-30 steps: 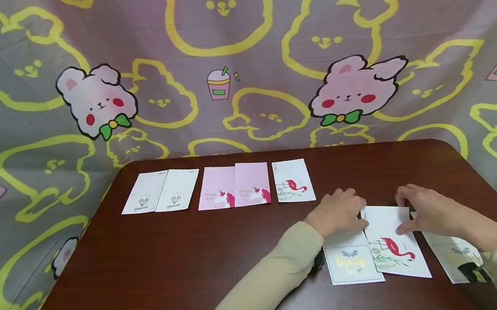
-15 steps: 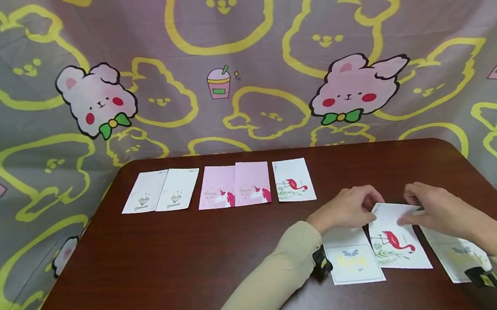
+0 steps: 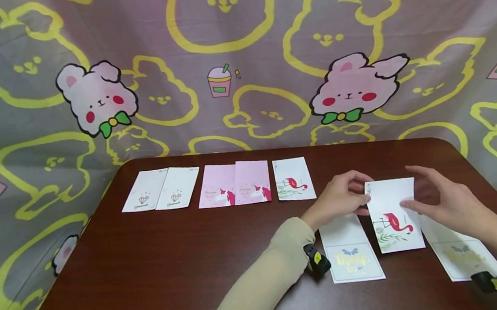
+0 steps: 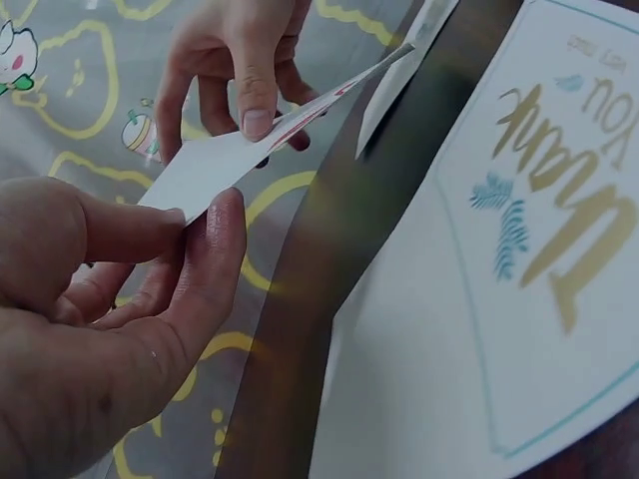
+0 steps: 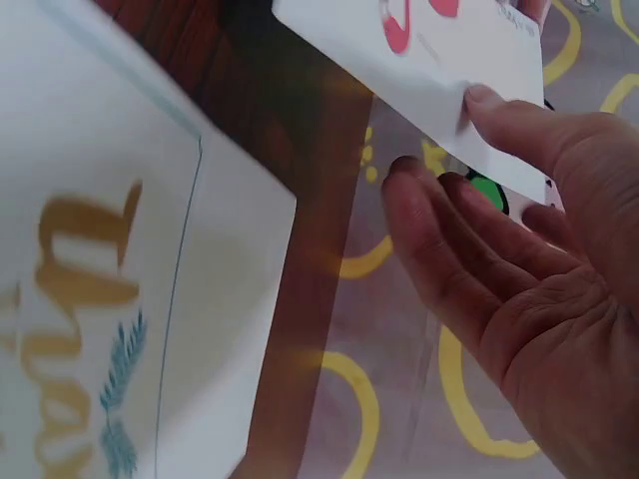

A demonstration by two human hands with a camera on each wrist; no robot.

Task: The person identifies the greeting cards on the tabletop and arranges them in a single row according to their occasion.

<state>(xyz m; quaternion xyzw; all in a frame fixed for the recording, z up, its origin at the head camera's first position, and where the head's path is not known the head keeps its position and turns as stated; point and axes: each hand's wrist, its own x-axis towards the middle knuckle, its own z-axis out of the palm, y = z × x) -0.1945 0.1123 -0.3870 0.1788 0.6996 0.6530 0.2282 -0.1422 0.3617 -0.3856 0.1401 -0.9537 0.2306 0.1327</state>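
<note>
A white flamingo card (image 3: 389, 197) is raised off the table in front of me, its printed side facing me in the head view. My left hand (image 3: 335, 199) pinches its upper left edge between thumb and fingers, also plain in the left wrist view, where the card (image 4: 205, 170) is seen nearly edge-on. At the opposite edge is my right hand (image 3: 451, 207); its thumb touches the printed face while the other fingers (image 5: 439, 239) stretch out behind, apart from the card. A thank-you card (image 3: 355, 263) lies below the left hand, another thank-you card (image 3: 462, 255) below the right forearm.
Along the back of the brown table (image 3: 151, 260) lie two white diamond cards (image 3: 176, 187), two overlapping pink unicorn cards (image 3: 252, 179) and a second flamingo card (image 3: 293, 171). A patterned curtain (image 3: 228, 117) hangs behind the table. Each wrist wears a small black camera (image 3: 318, 261).
The flamingo card has come up off the table, away from the thank-you card it overlapped. My left hand now pinches its edge, and the right hand's fingers have spread away from it.
</note>
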